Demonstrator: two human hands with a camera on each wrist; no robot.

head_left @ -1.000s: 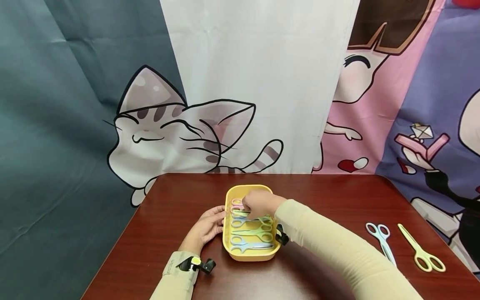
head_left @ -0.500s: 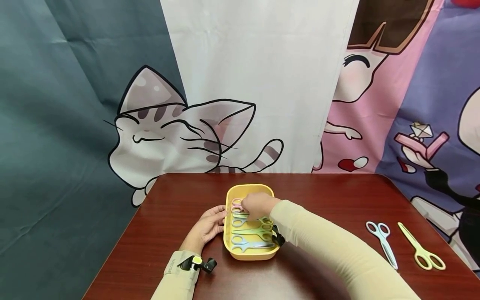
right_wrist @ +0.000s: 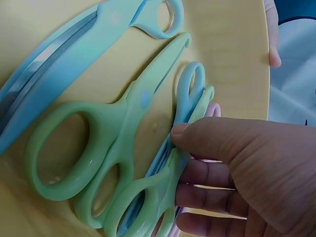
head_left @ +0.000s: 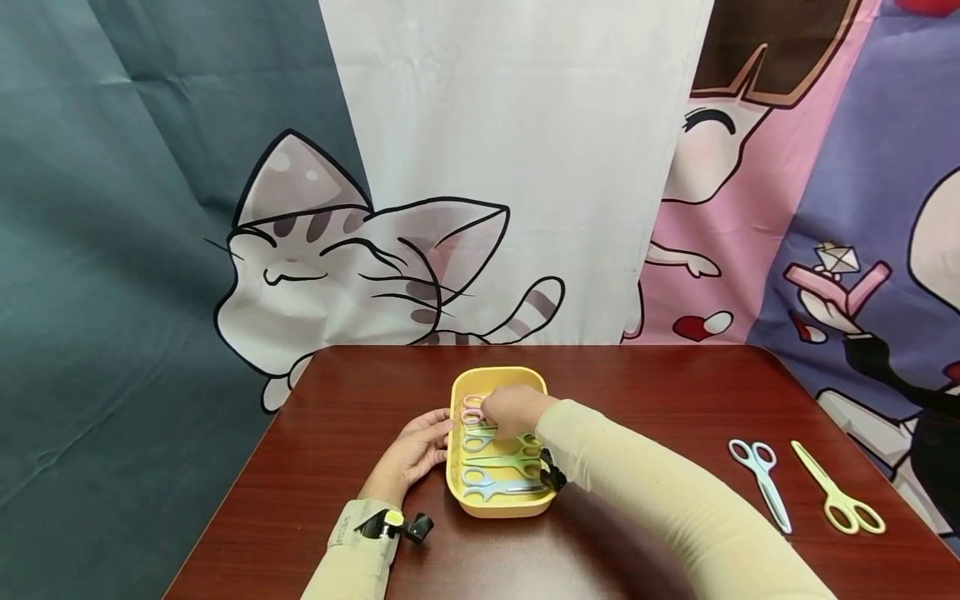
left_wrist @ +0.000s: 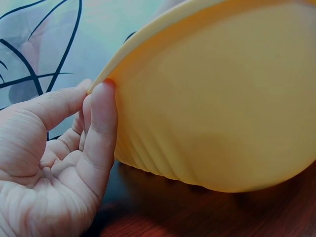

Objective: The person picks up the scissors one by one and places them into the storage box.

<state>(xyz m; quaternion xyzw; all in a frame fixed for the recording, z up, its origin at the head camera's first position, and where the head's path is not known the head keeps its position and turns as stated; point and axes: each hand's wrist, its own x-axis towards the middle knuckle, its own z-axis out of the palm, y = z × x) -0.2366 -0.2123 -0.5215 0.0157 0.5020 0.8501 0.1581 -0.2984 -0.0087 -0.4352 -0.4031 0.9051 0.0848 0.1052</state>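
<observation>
A yellow plastic tray (head_left: 501,508) holds several scissors. My left hand (head_left: 415,446) pinches its left rim between thumb and fingers, as the left wrist view shows on the tray wall (left_wrist: 207,98). Inside the tray, my right hand (head_left: 516,408) grips a pair of green scissors (right_wrist: 170,170), thumb on the near side and fingers beyond. Blue scissors (right_wrist: 182,106) lie close against them. Another green pair (right_wrist: 131,116) and a blue pair (right_wrist: 106,29) sit nearer the front. Pink scissors (head_left: 472,417) are partly hidden behind my right hand.
On the dark red tabletop (head_left: 360,383), blue scissors (head_left: 763,482) and light yellow-green scissors (head_left: 838,496) lie to the right, beyond my right forearm. A printed cloth (head_left: 517,125) with a cartoon cat hangs behind the table.
My right hand and forearm have shifted slightly left and settled within the tray. The left hand keeps its place at the rim; the scissors show no clear movement.
</observation>
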